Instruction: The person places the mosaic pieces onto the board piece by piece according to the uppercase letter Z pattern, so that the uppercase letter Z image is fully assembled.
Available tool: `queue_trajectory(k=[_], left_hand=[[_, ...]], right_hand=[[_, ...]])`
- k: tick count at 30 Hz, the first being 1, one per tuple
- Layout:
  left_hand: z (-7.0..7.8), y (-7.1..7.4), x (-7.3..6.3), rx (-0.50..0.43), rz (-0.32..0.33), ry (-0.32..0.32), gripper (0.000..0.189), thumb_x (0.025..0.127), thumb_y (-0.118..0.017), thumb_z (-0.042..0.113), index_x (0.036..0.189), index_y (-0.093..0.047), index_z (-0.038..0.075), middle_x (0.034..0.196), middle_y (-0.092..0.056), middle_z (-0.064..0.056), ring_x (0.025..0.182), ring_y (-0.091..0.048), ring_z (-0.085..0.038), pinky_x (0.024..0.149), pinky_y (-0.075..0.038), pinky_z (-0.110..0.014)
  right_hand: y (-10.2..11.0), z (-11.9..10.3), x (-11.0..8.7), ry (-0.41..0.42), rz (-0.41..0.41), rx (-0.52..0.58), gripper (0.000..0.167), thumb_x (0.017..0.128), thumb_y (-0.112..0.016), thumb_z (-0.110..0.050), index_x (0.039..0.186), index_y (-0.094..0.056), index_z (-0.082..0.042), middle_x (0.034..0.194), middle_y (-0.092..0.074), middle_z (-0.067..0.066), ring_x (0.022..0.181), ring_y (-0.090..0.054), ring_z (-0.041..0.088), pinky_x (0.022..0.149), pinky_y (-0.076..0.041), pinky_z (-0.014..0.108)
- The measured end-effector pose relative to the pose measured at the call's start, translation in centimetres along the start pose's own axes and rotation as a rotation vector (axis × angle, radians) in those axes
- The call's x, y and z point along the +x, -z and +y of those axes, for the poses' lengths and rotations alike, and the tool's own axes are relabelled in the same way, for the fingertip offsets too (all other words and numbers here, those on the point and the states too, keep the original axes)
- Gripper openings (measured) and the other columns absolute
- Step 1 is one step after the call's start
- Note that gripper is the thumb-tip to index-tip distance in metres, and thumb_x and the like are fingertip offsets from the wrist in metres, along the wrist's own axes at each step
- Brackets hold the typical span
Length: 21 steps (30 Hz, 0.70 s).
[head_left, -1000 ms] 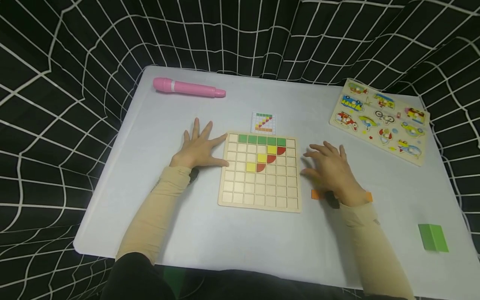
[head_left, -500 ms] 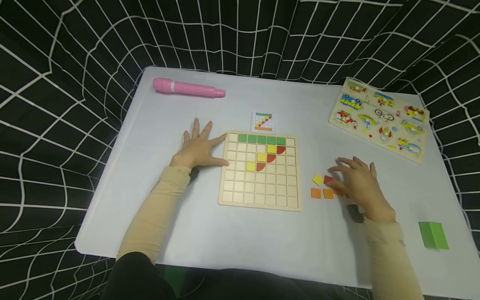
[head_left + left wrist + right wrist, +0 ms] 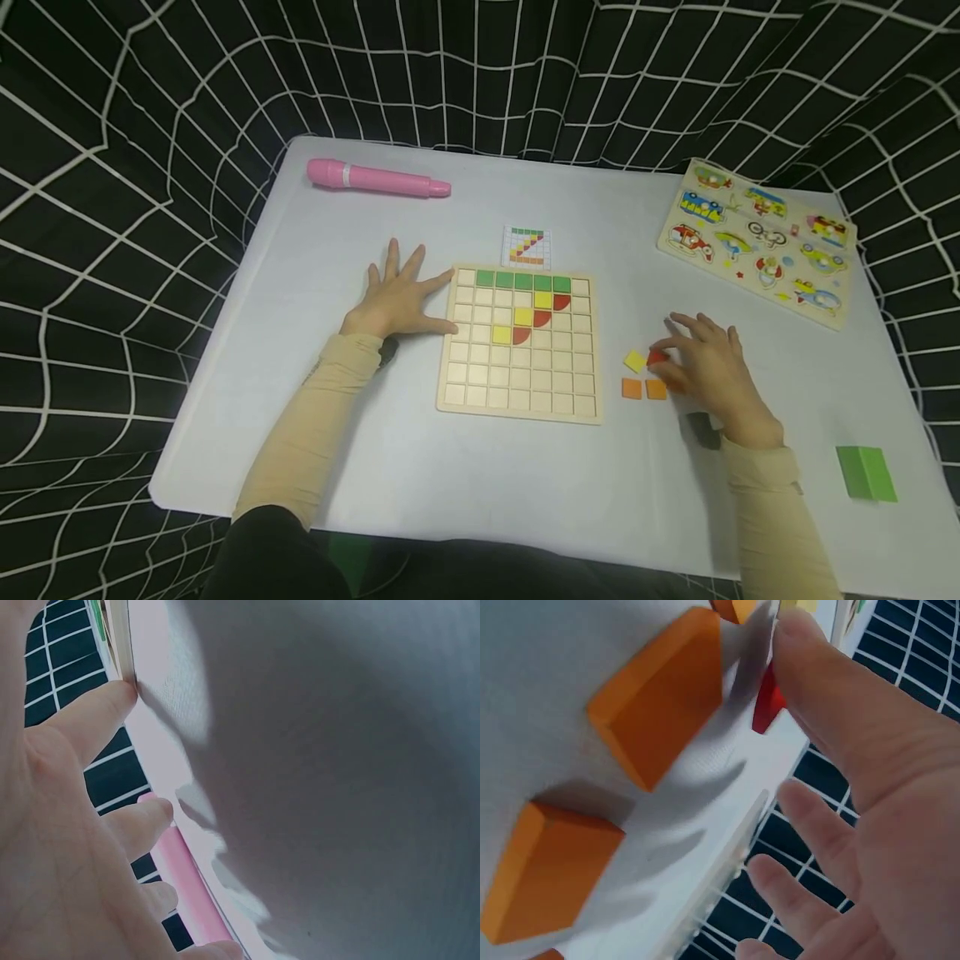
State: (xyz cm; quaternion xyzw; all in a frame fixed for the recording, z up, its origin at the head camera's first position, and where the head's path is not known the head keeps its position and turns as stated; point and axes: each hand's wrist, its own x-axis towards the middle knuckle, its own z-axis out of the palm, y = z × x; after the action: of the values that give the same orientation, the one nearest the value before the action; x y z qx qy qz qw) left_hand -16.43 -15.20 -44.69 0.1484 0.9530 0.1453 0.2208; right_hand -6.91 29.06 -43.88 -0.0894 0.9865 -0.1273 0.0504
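Observation:
My left hand (image 3: 392,302) lies spread at the left side of a wooden grid board (image 3: 532,400), its thumb and index finger touching the edge. Green squares (image 3: 524,281) fill part of the top row; yellow squares (image 3: 522,317) and red quarter-circle tiles (image 3: 542,318) step diagonally below. To the right of the board, my right hand (image 3: 712,371) pinches a red tile (image 3: 657,357) between thumb and index finger. Beside it lie a yellow tile (image 3: 635,361) and several orange tiles (image 3: 632,388), some hidden by the hand. In the right wrist view, the thumb covers much of the red tile (image 3: 767,705).
A small pattern card (image 3: 527,247) lies just beyond the board. At the back left is a pink microphone-shaped toy (image 3: 378,179). A vehicle puzzle board (image 3: 757,237) occupies the back right, and a folded green piece (image 3: 867,473) stands at the right. Netting (image 3: 495,83) surrounds the table.
My right hand has moved right from beside the board to the loose tiles, then closed thumb and index finger on the red tile. My left hand has stayed still.

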Motion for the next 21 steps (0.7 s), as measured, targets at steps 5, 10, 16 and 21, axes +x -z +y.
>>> queue_trajectory(k=[5, 10, 16, 21], left_hand=[[0.0, -0.1, -0.1, -0.010, 0.002, 0.005, 0.100, 0.081, -0.071, 0.074, 0.163, -0.027, 0.037, 0.176, 0.008, -0.014, 0.156, 0.029, -0.048, 0.123, 0.003, -0.079], [-0.1, -0.1, -0.1, -0.001, 0.005, 0.001, 0.100, 0.081, -0.071, 0.075, 0.163, -0.027, 0.038, 0.176, 0.007, -0.014, 0.156, 0.029, -0.048, 0.123, 0.003, -0.078], [-0.2, -0.1, 0.0, 0.002, 0.012, -0.005, 0.100, 0.081, -0.071, 0.075, 0.163, -0.028, 0.037, 0.176, 0.007, -0.014, 0.156, 0.028, -0.048, 0.123, 0.002, -0.079], [-0.2, -0.1, 0.1, -0.012, 0.012, -0.004, 0.100, 0.081, -0.071, 0.074, 0.163, -0.028, 0.037, 0.177, 0.007, -0.014, 0.156, 0.028, -0.048, 0.123, 0.002, -0.078]], right_hand=[[0.1, -0.5, 0.3, 0.028, 0.080, 0.026, 0.028, 0.083, -0.085, -0.023, 0.103, -0.076, -0.006, 0.152, -0.049, 0.029, 0.143, -0.034, 0.061, 0.118, -0.013, 0.083], [0.3, -2.0, 1.3, 0.069, 0.092, 0.028, 0.028, 0.081, -0.086, -0.018, 0.104, -0.076, -0.005, 0.152, -0.049, 0.028, 0.144, -0.035, 0.060, 0.118, -0.015, 0.083], [0.0, -4.7, 2.9, 0.127, 0.061, 0.002, 0.027, 0.082, -0.085, -0.018, 0.103, -0.077, -0.005, 0.152, -0.051, 0.024, 0.146, -0.035, 0.058, 0.119, -0.017, 0.081], [-0.3, -6.7, 4.1, 0.168, 0.031, -0.036, 0.029, 0.082, -0.086, -0.020, 0.105, -0.078, -0.004, 0.153, -0.052, 0.022, 0.149, -0.034, 0.055, 0.120, -0.018, 0.080]])
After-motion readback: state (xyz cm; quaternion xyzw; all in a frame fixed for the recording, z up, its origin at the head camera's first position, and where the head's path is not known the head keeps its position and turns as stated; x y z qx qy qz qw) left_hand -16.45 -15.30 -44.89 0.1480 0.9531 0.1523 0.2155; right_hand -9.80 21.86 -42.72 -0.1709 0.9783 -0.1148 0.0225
